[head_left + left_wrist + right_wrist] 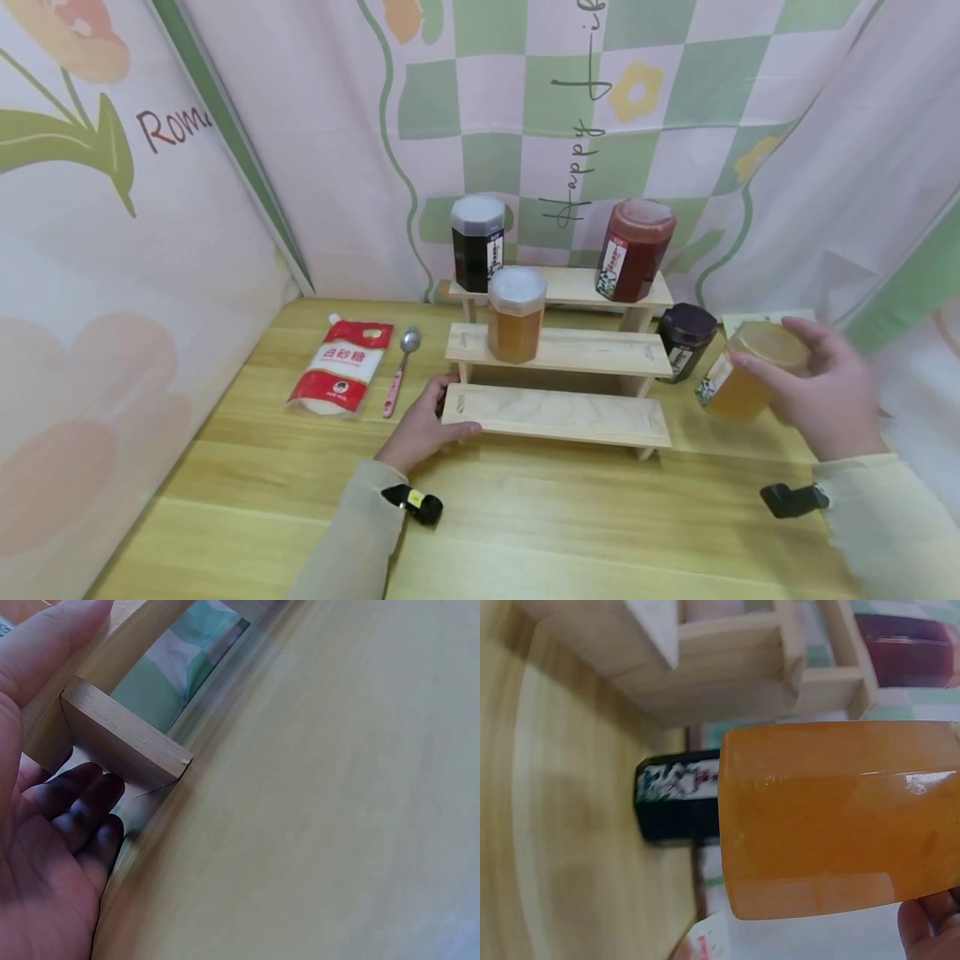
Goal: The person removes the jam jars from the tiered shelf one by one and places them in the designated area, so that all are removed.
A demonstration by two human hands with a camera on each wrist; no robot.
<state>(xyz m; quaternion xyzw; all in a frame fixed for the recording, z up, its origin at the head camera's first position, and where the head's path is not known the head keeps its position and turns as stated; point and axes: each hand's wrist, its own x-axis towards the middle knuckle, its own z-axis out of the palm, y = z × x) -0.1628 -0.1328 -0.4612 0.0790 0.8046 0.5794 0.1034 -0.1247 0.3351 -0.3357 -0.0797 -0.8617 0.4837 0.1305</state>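
My right hand point(832, 392) grips a jar of amber preserve point(738, 379) around its upper part, at the right of the rack. The right wrist view shows this amber jar point(840, 817) raised off the table. At the left end of a three-step wooden rack point(562, 414), my left hand point(427, 429) holds the lowest step, thumb along its front edge. Under that step, in the left wrist view, are the curled fingers point(82, 810). Another amber jar point(516, 321) stands on the middle step. A dark jar point(477, 250) and a red jar point(636, 254) occupy the top step.
A dark purple jar point(684, 346) stands on the table just right of the rack. To the left lie a red and white sugar bag point(341, 367) and a spoon with a pink handle point(401, 367). A patterned curtain point(487, 100) hangs behind the rack.
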